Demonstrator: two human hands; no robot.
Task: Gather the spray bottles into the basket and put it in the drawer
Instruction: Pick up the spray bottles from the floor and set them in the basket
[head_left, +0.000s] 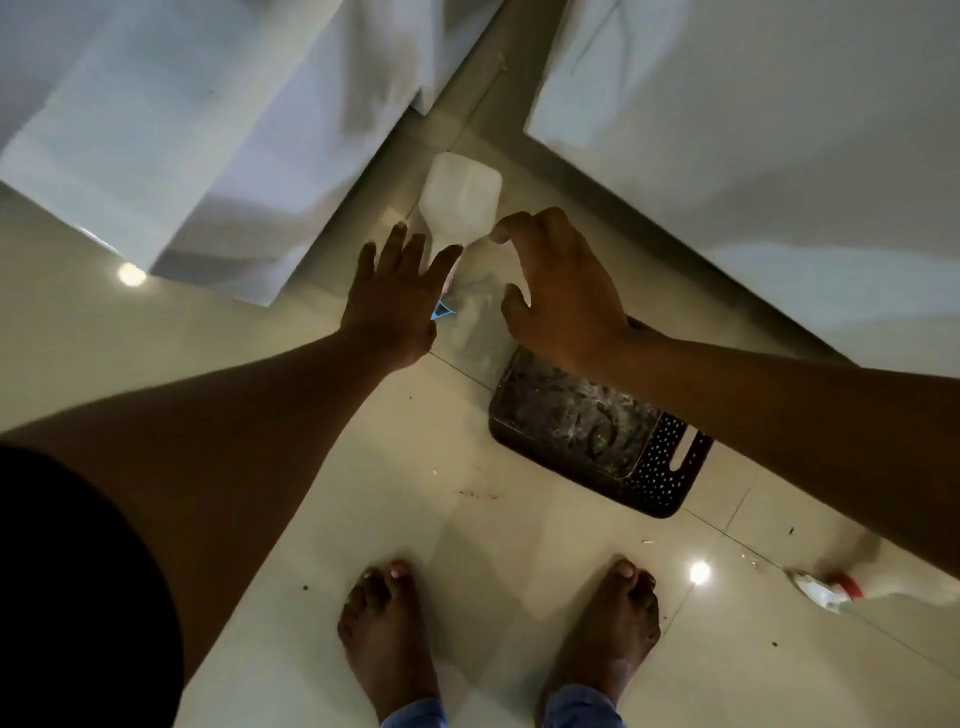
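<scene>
Both hands are spread wide, gripping nothing: left hand (397, 296) and right hand (558, 291) flank the translucent white plastic spray bottle (460, 205) lying on the floor just beyond the fingertips. Honestly, a rushed grab could knock that slick bottle away from the dark perforated plastic basket (587, 434) under the right wrist.

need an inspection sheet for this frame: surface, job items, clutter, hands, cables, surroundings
Surface: glossy pale tiled floor, scattered specks and crumbs, two light reflections.
Job's things: white spray bottle on the floor between the hands; clear bottle blurred below it; dark basket on the floor, holding no bottles; another spray bottle with a red part lying at the right.
Clutter: small blue piece, unclear what.
Grippers: left hand open, fingers spread; right hand open, fingers curled; neither grips anything.
Cables: nothing seen.
Surroundings: white cabinets; bare feet below.
</scene>
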